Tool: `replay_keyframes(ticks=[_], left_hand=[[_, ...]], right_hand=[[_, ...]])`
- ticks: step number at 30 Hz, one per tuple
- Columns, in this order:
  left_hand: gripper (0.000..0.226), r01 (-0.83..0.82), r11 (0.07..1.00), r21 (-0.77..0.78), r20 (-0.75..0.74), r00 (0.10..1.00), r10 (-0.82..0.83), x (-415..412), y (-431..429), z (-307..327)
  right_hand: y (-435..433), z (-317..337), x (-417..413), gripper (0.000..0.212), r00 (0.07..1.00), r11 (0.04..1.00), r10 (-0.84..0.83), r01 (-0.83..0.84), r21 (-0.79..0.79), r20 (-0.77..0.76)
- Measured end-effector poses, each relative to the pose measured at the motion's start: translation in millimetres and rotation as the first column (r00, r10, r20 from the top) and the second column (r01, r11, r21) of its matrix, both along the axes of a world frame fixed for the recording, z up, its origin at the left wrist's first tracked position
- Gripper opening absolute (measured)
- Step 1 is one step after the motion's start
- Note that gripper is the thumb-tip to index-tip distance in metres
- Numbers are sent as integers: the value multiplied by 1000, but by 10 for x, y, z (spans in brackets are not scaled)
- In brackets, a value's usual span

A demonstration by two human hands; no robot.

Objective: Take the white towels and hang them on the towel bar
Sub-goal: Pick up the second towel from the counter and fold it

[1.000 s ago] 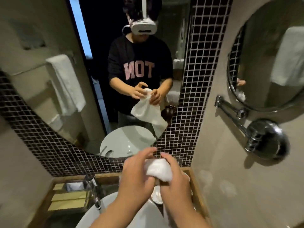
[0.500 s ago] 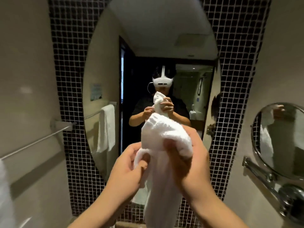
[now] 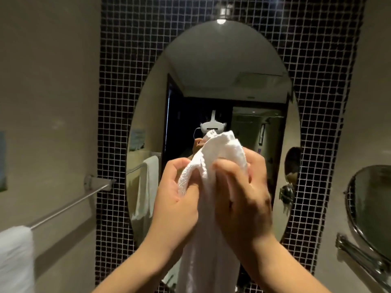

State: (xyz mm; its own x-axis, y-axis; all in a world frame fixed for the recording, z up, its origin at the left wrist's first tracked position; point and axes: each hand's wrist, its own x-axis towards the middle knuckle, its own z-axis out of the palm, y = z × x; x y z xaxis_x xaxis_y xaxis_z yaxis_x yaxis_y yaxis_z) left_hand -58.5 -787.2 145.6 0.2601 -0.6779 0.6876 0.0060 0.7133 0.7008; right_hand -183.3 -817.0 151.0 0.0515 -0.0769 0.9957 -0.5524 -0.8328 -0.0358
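A white towel hangs bunched in front of me, its top at face height and its length dropping out of the bottom of the frame. My left hand pinches its left edge. My right hand grips the bunched upper part from the right. A chrome towel bar runs along the left wall, sloping down toward me. Another white towel is draped over the bar's near end at the lower left.
An oval wall mirror on dark mosaic tile faces me and reflects a person and a hung towel. A round chrome swing-arm mirror juts from the right wall. A lamp glows above the mirror.
The view has tilted up from the sink to the mirror. Both hands have lifted the towel from a small wad at sink level to face height, and it has unrolled to hang down.
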Motion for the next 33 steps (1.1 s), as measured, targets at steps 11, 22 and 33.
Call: replay_keyframes(ticks=[11,22,33], left_hand=[[49,169,984,-59,107,981,-162,-32,-111,158],[64,149,985,-82,78,987,-143,265,-266,315],[41,-336,878,-341,-149,942,302,916,-663,535]], right_hand=[[-215,-13,-164,36,975,850,168,-219,478,149],[-229,174,-192,33,761,511,420,-649,564,495],[-378,578,-581,41,822,892,269,-409,192,502]])
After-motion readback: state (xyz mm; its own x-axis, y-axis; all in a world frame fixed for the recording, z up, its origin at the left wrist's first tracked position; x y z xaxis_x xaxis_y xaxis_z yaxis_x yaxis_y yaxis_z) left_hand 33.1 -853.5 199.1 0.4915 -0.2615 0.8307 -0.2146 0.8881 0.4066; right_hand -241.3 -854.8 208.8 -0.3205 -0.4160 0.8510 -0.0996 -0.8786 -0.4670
